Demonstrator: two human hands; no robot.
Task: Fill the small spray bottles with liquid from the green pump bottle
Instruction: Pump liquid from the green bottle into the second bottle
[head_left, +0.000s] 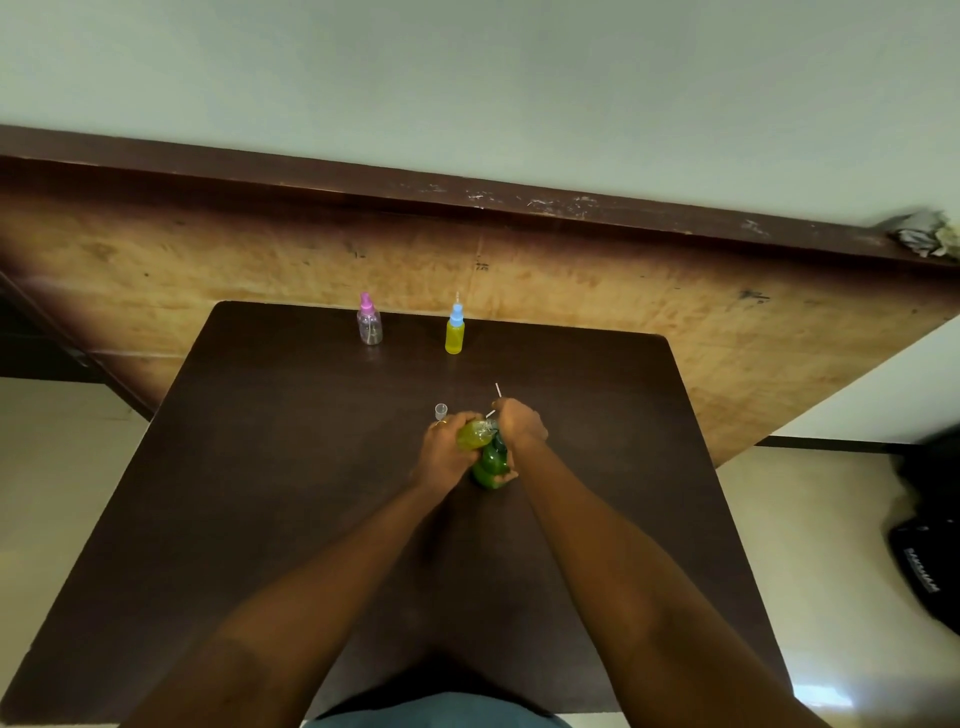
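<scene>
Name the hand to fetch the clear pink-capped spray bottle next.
Left, probably: the clear pink-capped spray bottle stands leftward; left hand holds a small yellow-filled bottle, right hand grips the green pump bottle.

Single head view, wide-angle, looks forward and down over bench (311, 493); left hand (445, 452), right hand (521, 427) mid-frame, near.

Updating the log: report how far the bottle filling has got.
Done: the blue-capped bottle stands full of yellow liquid. In hand: the left hand holds a small bottle at the green pump bottle in the right hand. Left: the pink-capped bottle looks empty.
</scene>
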